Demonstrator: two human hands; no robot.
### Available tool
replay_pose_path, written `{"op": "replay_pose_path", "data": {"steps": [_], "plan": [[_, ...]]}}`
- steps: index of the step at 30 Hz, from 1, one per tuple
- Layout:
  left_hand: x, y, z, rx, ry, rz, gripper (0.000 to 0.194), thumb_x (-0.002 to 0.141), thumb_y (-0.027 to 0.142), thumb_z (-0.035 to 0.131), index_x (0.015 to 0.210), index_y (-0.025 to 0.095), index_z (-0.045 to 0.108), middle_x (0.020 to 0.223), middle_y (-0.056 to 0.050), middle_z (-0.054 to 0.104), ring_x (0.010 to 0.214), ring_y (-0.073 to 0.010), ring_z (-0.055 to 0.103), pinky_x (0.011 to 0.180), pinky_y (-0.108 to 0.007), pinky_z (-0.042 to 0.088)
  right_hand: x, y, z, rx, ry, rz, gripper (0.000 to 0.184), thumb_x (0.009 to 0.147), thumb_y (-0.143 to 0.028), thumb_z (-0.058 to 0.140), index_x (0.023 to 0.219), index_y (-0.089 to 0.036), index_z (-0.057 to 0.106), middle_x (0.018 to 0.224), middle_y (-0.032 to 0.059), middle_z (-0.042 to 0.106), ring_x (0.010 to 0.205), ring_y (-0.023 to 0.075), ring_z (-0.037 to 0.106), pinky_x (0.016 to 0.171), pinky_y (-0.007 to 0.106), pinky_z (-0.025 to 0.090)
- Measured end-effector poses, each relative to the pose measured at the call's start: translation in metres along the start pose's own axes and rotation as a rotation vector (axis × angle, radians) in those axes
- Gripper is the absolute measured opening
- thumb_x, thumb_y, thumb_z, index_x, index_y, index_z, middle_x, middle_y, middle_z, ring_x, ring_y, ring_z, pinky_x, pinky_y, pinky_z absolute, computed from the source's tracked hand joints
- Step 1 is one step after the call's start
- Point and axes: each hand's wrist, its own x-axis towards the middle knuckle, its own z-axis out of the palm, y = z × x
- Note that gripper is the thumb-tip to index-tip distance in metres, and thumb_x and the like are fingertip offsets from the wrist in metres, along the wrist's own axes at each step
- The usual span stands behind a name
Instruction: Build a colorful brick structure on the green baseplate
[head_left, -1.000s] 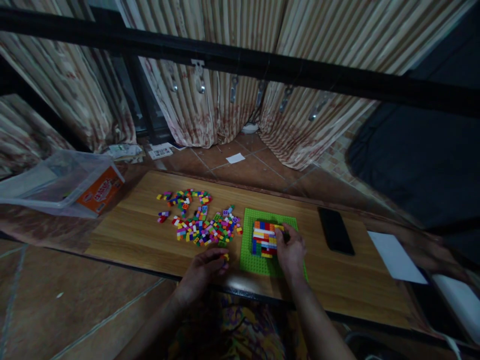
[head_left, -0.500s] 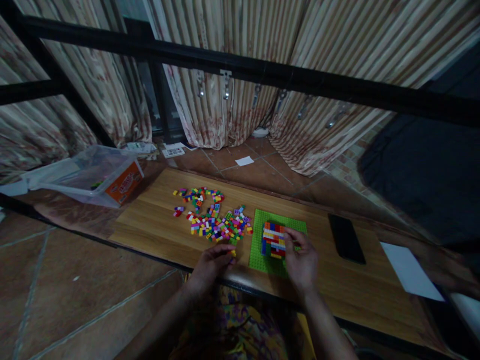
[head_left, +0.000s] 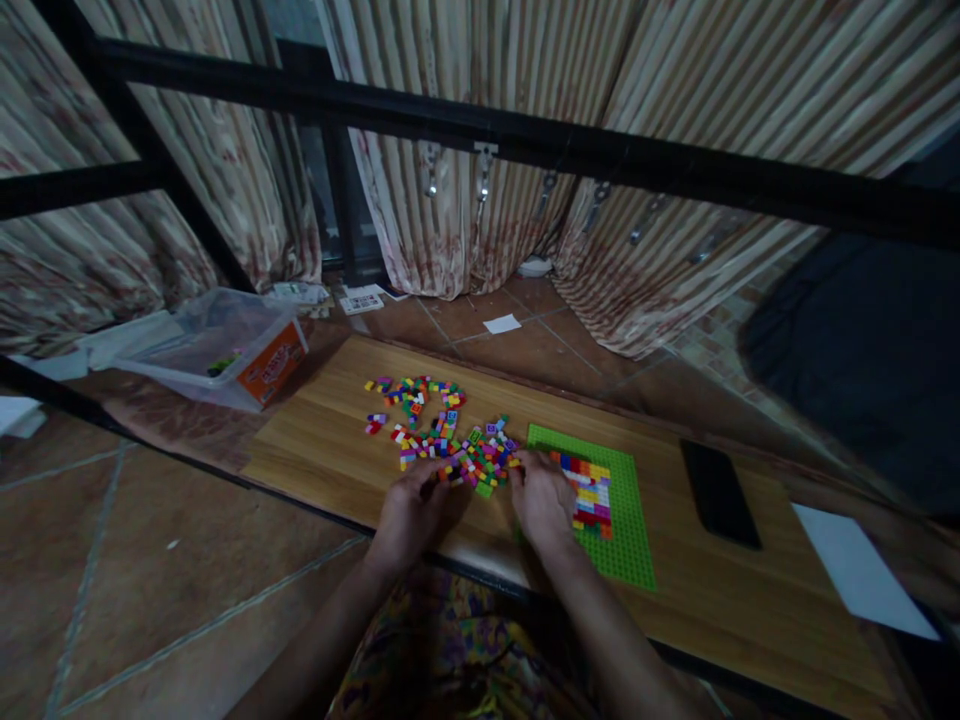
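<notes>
My left hand is closed at the near edge of a pile of small building bricks, with bricks at its fingertips. My right hand reaches the right edge of that pile, thumb and fingers drawn together; what is between them is hidden. Behind the right hand, a green baseplate lies on the wooden table. On it sits a block of built-up bricks in red, orange, white and blue rows, its left part covered by my right hand.
A black phone and a white paper sheet lie to the right on the table. A clear plastic box with an orange label stands at the left. Beyond are a black metal rail and striped curtains.
My right hand has left the brick block and moved left to the pile. My left hand has gone up to the pile's near edge. The view has shifted slightly left.
</notes>
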Motion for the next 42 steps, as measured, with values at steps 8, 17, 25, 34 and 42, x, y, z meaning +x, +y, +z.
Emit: {"op": "replay_pose_path", "data": {"steps": [8, 17, 25, 34, 42], "plan": [[0.000, 0.003, 0.009, 0.024, 0.015, 0.102, 0.027, 0.080, 0.025, 0.062, 0.106, 0.025, 0.068, 0.122, -0.006, 0.059, 0.117, -0.0227, 0.051, 0.106, -0.033, 0.033, -0.018, -0.007, -0.016, 0.420, 0.040, -0.043, 0.032, 0.086, -0.026, 0.046, 0.115, -0.023, 0.059, 0.100, 0.0063, 0.066, 0.089, 0.0200, 0.063, 0.080, 0.034, 0.050], [-0.015, 0.022, 0.025, -0.301, -0.186, -0.110, 0.026, 0.080, 0.037, 0.062, 0.096, 0.018, 0.071, 0.094, -0.007, 0.070, 0.089, -0.0216, 0.061, 0.084, -0.030, 0.046, -0.041, -0.032, -0.041, 0.764, -0.079, -0.083, 0.027, 0.084, -0.026, 0.055, 0.110, -0.027, 0.062, 0.093, 0.0031, 0.064, 0.084, 0.0160, 0.063, 0.078, 0.030, 0.053], [-0.035, 0.028, 0.029, -0.397, -0.267, -0.226, 0.024, 0.078, 0.039, 0.065, 0.084, 0.017, 0.068, 0.064, 0.001, 0.059, 0.057, -0.0110, 0.047, 0.057, -0.022, 0.038, -0.056, -0.021, -0.051, 1.030, -0.305, 0.246, 0.025, 0.075, -0.043, 0.067, 0.085, -0.021, 0.070, 0.071, 0.0006, 0.068, 0.066, 0.0157, 0.061, 0.061, 0.026, 0.048], [-0.038, 0.031, 0.039, -0.507, -0.294, -0.326, 0.023, 0.076, 0.038, 0.067, 0.081, 0.016, 0.065, 0.063, 0.000, 0.060, 0.059, -0.0125, 0.054, 0.060, -0.025, 0.042, -0.064, -0.021, -0.054, 1.384, -0.408, 0.450, 0.028, 0.071, -0.045, 0.072, 0.075, -0.017, 0.068, 0.062, -0.0005, 0.066, 0.052, 0.0107, 0.057, 0.051, 0.022, 0.045], [-0.031, 0.027, 0.037, -0.539, -0.200, -0.404, 0.025, 0.070, 0.037, 0.070, 0.081, 0.015, 0.065, 0.059, 0.002, 0.057, 0.056, -0.0104, 0.051, 0.056, -0.022, 0.040, -0.061, 0.001, -0.054, 1.546, -0.119, 0.587, 0.030, 0.067, -0.041, 0.077, 0.088, -0.021, 0.068, 0.071, -0.0007, 0.069, 0.058, 0.0122, 0.064, 0.057, 0.026, 0.053]]}}
